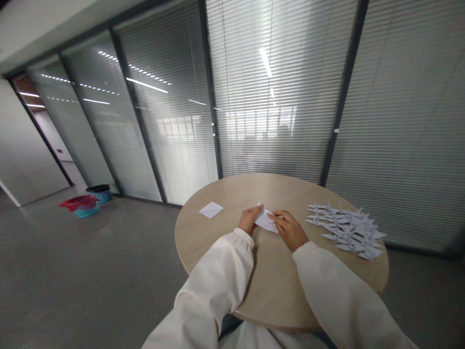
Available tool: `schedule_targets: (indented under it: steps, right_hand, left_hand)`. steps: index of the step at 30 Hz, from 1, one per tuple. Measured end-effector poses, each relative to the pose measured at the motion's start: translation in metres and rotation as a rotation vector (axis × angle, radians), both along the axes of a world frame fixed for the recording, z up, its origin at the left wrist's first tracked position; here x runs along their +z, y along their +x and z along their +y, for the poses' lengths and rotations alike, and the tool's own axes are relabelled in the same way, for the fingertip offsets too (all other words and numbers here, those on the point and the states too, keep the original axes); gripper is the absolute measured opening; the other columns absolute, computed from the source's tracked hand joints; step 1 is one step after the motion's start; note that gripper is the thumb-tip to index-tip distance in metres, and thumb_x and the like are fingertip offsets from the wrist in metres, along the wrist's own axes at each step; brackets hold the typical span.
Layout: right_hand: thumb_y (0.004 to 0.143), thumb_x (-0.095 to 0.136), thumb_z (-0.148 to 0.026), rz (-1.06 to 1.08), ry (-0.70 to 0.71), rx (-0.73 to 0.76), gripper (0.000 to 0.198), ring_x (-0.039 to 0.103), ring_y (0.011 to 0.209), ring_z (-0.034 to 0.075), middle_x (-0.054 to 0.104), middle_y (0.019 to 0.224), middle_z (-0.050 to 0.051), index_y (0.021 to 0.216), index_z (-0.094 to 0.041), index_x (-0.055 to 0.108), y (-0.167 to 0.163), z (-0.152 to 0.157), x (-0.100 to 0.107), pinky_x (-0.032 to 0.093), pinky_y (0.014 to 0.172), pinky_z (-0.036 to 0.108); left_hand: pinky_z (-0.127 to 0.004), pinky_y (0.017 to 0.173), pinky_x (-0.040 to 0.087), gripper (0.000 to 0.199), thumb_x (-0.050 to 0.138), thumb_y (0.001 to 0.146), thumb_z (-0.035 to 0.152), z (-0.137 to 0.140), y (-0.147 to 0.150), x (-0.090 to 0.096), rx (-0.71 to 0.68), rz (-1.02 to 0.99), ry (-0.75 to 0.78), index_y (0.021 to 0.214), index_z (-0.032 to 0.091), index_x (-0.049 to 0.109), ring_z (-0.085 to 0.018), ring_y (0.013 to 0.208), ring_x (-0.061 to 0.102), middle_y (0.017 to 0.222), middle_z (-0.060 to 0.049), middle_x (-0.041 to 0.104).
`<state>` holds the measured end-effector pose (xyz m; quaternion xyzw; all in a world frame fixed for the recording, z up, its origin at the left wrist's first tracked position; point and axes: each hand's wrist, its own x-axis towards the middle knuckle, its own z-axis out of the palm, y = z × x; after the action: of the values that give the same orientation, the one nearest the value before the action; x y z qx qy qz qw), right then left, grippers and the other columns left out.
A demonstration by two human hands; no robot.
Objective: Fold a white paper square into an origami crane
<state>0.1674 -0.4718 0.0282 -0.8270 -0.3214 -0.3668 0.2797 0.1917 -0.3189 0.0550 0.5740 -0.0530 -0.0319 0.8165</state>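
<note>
Between my two hands is a partly folded white sheet of paper (266, 222), held just over the middle of the round table. My left hand (249, 219) grips its left edge, thumb on top. From the other side, my right hand (290, 229) pinches the paper's right part with its fingertips. The fingers cover some of the folds, so the exact shape is hard to make out. Left of my hands, a small stack or sheet of white square paper (211, 210) lies flat. Several folded paper cranes (348, 230) stand crowded in rows on the table's right side.
The round wooden table (276, 286) reaches up to my lap. Behind it runs a glass partition with blinds (276, 145). On the grey floor at left stand a blue bin with a red liner (85, 208) and a blue bin with a black liner (104, 195).
</note>
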Motion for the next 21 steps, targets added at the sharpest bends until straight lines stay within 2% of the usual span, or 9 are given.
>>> schedule_targets:
  steps: [4, 7, 11, 14, 16, 18, 21]
  right_hand:
    - [0.079, 0.040, -0.010, 0.015, -0.002, 0.018, 0.038, 0.048, 0.095, 0.019, 0.052, 0.102, 0.008, 0.110, -0.025, 0.055, -0.003, 0.001, 0.002, 0.044, 0.084, 0.036]
    - [0.077, 0.039, -0.008, 0.059, 0.056, 0.066, 0.040, 0.049, 0.095, 0.019, 0.052, 0.103, 0.008, 0.108, -0.024, 0.057, -0.006, 0.004, 0.005, 0.043, 0.085, 0.036]
    - [0.075, 0.040, -0.013, 0.201, 0.305, 0.137, 0.037, 0.051, 0.096, 0.018, 0.055, 0.102, 0.006, 0.105, -0.024, 0.058, -0.009, 0.006, 0.012, 0.042, 0.086, 0.035]
    - [0.078, 0.043, -0.027, 0.471, 0.574, 0.170, 0.034, 0.056, 0.088, 0.019, 0.061, 0.097, 0.006, 0.109, -0.020, 0.054, -0.007, 0.006, 0.015, 0.045, 0.079, 0.033]
    - [0.076, 0.048, -0.038, 0.640, 0.707, 0.186, 0.036, 0.058, 0.081, 0.019, 0.064, 0.088, 0.007, 0.104, -0.016, 0.055, -0.004, 0.006, 0.013, 0.046, 0.073, 0.032]
    - [0.070, 0.054, -0.045, 0.746, 0.736, 0.219, 0.036, 0.058, 0.076, 0.020, 0.065, 0.082, 0.007, 0.089, -0.014, 0.061, -0.001, 0.005, 0.011, 0.046, 0.069, 0.031]
    - [0.065, 0.058, -0.049, 0.815, 0.698, 0.263, 0.038, 0.058, 0.071, 0.019, 0.065, 0.075, 0.006, 0.076, -0.013, 0.063, 0.003, 0.002, 0.006, 0.045, 0.066, 0.029]
  left_hand:
    - [-0.021, 0.045, 0.034, 0.038, 0.071, 0.051, 0.041, 0.002, 0.005, -0.007, -0.020, -0.062, 0.081, 0.062, 0.007, 0.061, -0.010, 0.046, 0.048, 0.054, -0.005, 0.057]
    - [-0.022, 0.047, 0.035, 0.038, 0.070, 0.051, 0.042, 0.005, 0.008, -0.010, 0.011, -0.114, 0.143, 0.065, 0.007, 0.062, -0.010, 0.047, 0.049, 0.056, -0.005, 0.059]
    - [-0.021, 0.047, 0.034, 0.039, 0.067, 0.055, 0.044, 0.007, 0.008, -0.009, 0.043, -0.223, 0.263, 0.068, 0.007, 0.063, -0.010, 0.048, 0.048, 0.059, -0.005, 0.060]
    - [-0.020, 0.047, 0.033, 0.040, 0.063, 0.059, 0.046, 0.006, 0.005, -0.006, 0.046, -0.294, 0.344, 0.070, 0.008, 0.064, -0.010, 0.050, 0.048, 0.061, -0.005, 0.060]
    - [-0.019, 0.048, 0.032, 0.039, 0.061, 0.061, 0.046, 0.005, 0.003, -0.004, 0.042, -0.338, 0.386, 0.071, 0.008, 0.064, -0.010, 0.051, 0.047, 0.061, -0.004, 0.060]
    - [-0.019, 0.047, 0.031, 0.038, 0.060, 0.062, 0.046, 0.004, 0.001, -0.002, 0.043, -0.378, 0.424, 0.070, 0.009, 0.064, -0.009, 0.050, 0.045, 0.060, -0.002, 0.058]
    - [-0.019, 0.045, 0.029, 0.039, 0.058, 0.064, 0.047, 0.003, -0.002, -0.001, 0.027, -0.396, 0.455, 0.071, 0.009, 0.063, -0.008, 0.049, 0.043, 0.057, -0.001, 0.056]
